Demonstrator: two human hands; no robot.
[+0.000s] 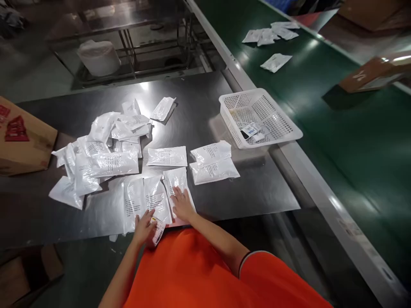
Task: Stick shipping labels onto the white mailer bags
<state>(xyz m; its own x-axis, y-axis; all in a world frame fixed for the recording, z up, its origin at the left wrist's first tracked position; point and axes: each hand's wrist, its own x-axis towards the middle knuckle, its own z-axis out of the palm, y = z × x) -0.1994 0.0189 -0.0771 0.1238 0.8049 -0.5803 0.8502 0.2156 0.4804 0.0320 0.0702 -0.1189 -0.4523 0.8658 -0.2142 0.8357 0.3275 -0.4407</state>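
Three glossy packets (pixel 133 203) lie side by side along the near edge of the smooth metal desk (pixel 257 188); the right grip (pixel 183 205) rests released on the rightmost, the left grip (pixel 144 227) grasps one printed label piece (pixel 158 231). Beyond: one crosswise packet (pixel 167 157), two overlapping packets (pixel 214 171), an uncounted crinkled heap (pixel 102 158), one perforated basket (pixel 282 128)

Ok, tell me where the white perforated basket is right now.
In the head view, the white perforated basket sits right of the packets, at the table's right side, its far edge reaching over the rail beside the green conveyor belt.
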